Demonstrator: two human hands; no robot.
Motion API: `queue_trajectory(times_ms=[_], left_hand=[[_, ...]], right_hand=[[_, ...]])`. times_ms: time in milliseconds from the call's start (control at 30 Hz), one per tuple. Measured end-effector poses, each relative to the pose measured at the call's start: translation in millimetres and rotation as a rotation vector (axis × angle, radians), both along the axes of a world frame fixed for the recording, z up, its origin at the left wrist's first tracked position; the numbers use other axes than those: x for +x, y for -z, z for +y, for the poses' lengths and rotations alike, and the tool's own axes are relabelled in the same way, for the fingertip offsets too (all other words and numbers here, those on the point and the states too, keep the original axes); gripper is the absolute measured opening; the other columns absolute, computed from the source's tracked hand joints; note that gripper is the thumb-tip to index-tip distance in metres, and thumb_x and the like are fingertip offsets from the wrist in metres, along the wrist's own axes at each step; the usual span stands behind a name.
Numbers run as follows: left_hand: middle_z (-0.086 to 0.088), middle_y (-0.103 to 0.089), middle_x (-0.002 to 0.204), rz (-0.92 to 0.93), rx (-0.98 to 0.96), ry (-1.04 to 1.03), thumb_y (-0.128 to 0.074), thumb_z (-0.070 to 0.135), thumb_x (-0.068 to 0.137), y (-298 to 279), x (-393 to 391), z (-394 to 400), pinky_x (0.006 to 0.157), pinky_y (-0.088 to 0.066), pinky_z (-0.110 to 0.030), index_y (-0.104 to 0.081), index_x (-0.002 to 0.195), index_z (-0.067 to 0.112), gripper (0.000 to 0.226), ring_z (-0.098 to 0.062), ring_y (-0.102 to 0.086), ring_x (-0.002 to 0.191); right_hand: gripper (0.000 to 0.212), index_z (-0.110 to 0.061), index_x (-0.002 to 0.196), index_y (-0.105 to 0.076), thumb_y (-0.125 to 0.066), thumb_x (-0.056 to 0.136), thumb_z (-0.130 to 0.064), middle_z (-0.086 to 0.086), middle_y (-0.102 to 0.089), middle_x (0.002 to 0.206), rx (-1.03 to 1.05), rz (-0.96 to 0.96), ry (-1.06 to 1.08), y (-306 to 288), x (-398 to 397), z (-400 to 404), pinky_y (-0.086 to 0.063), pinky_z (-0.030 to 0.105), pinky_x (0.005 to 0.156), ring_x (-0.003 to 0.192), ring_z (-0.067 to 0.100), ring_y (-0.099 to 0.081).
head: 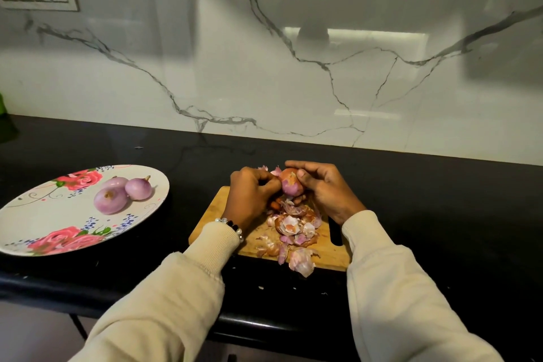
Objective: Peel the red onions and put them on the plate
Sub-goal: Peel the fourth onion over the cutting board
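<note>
Both hands hold one red onion (pixel 291 184) over the far end of a wooden cutting board (pixel 332 256). It is partly peeled, with brown skin still on its top. My right hand (pixel 326 188) grips it from the right, thumb on its skin. My left hand (pixel 252 194) pinches at its left side with curled fingers. A heap of onion skins (pixel 293 229) lies on the board below the hands. Three peeled onions (pixel 122 192) sit together on the flowered plate (pixel 44 214) at the left.
The black counter (pixel 440 200) runs along a white marble wall. Its front edge lies just below the board. A dark knife handle (pixel 335 232) shows on the board's right side, partly under my right wrist. A green object (pixel 4 114) sits at the far left edge.
</note>
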State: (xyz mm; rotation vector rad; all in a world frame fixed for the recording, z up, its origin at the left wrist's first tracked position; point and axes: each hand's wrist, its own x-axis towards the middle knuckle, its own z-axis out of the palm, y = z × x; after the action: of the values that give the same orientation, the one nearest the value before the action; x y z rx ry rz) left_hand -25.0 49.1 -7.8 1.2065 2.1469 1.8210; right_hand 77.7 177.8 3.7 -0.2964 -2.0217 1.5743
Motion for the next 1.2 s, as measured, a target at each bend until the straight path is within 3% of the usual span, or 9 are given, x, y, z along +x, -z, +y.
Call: queue_trajectory(times_ms=[167, 333, 467, 800, 1067, 1200], left_hand=[[-0.007, -0.071, 0.065, 0.043, 0.021, -0.026, -0.066, 0.005, 0.088, 2.1, -2.6, 1.0, 0.060, -0.060, -0.036, -0.076, 0.078, 0.005, 0.014, -0.021, -0.070, 0.060], [-0.015, -0.069, 0.063, -0.134, 0.106, 0.001, -0.063, 0.010, 0.092, -0.6, -0.3, 1.5, 0.059, -0.058, -0.034, -0.073, 0.071, 0.001, 0.025, -0.025, -0.066, 0.056], [-0.018, -0.070, 0.069, -0.253, 0.100, 0.083, -0.065, 0.020, 0.092, -2.5, -1.3, 0.9, 0.065, -0.059, -0.040, -0.075, 0.080, 0.001, 0.025, -0.028, -0.067, 0.061], [-0.010, -0.073, 0.072, -0.068, 0.039, 0.004, -0.066, 0.003, 0.088, 2.1, -3.1, 1.6, 0.067, -0.061, -0.043, -0.076, 0.085, 0.004, 0.010, -0.025, -0.071, 0.065], [-0.016, -0.072, 0.073, -0.332, 0.119, 0.004, -0.063, 0.013, 0.094, -7.0, 3.1, -1.0, 0.058, -0.059, -0.036, -0.073, 0.083, 0.000, 0.020, -0.028, -0.068, 0.060], [-0.013, -0.073, 0.075, -0.338, 0.126, -0.012, -0.067, 0.011, 0.091, -10.3, 5.8, -3.2, 0.058, -0.058, -0.041, -0.074, 0.085, 0.001, 0.014, -0.026, -0.068, 0.058]], right_hand=[[0.028, -0.015, 0.117, -0.068, -0.048, 0.102, -0.005, 0.012, -0.068, 0.121, -0.011, 0.017, 0.004, 0.8, 0.1, 0.9, -0.054, 0.034, 0.098, 0.114, 0.023, -0.065], [0.027, -0.015, 0.117, -0.068, -0.047, 0.102, -0.006, 0.012, -0.068, 0.121, -0.038, 0.034, 0.001, 0.0, -0.5, 2.0, -0.053, 0.038, 0.099, 0.115, 0.024, -0.064], [0.027, -0.014, 0.119, -0.068, -0.048, 0.102, -0.006, 0.012, -0.068, 0.121, -0.049, 0.036, 0.008, -1.0, 0.4, 4.0, -0.054, 0.039, 0.099, 0.115, 0.024, -0.064], [0.028, -0.017, 0.117, -0.068, -0.048, 0.102, -0.006, 0.010, -0.067, 0.123, 0.002, 0.017, 0.020, -0.2, 0.3, 2.3, -0.053, 0.038, 0.100, 0.116, 0.023, -0.063], [0.028, -0.019, 0.119, -0.067, -0.049, 0.102, -0.007, 0.011, -0.065, 0.125, -0.021, 0.018, 0.015, -1.8, 0.5, -0.7, -0.059, 0.029, 0.079, 0.110, 0.020, -0.066], [0.026, -0.024, 0.116, -0.067, -0.052, 0.101, -0.008, 0.008, -0.063, 0.125, -0.035, 0.033, 0.028, -4.2, 2.1, -2.8, -0.058, 0.025, 0.069, 0.102, 0.017, -0.068]])
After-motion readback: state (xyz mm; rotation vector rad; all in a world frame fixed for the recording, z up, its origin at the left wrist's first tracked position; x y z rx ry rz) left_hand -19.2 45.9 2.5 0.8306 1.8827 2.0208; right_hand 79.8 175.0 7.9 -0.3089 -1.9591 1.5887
